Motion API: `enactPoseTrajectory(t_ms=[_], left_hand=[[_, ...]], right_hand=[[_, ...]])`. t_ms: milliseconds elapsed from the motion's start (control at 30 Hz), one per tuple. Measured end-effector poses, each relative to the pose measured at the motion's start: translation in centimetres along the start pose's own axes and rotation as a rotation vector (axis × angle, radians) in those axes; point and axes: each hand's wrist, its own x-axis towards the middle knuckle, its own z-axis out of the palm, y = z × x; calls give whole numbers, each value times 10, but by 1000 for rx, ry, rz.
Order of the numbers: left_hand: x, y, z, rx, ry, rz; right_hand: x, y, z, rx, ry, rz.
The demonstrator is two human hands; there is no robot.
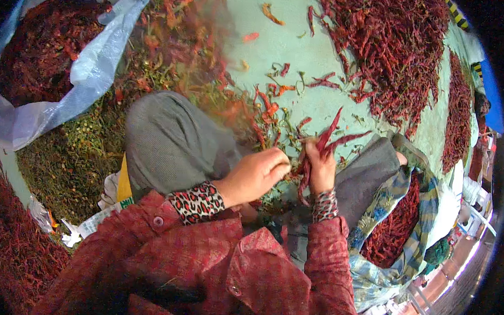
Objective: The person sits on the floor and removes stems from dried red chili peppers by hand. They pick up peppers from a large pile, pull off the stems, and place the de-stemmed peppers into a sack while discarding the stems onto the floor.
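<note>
My right hand (322, 172) is closed around several dried red chillies (335, 135), whose tips stick out above the fist and hang below it. Just to its left, my left hand (258, 175) is closed, thumb against the fingers. Whatever is in that pinch, if anything, is hidden. The two hands are close together but apart, over my lap. Loose chillies and green stems (275, 110) lie on the pale floor just beyond them.
A large heap of dried red chillies (385, 50) lies at the far right. An open blue-white plastic sack (105, 62) of chillies stands at the far left, above a pile of green stems (70, 163). A checked cloth bag (426, 226) with chillies sits at my right.
</note>
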Motion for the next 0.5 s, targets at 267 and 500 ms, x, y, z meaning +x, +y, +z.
enactPoseTrajectory(t_ms=[267,500], left_hand=[[1,-23,7,47,-214,-210],[1,-20,2,-1,-201,-203]], right_hand=[[146,-22,-25,-1076,-17,-500],[168,-24,-18,-1341,-102,-493]])
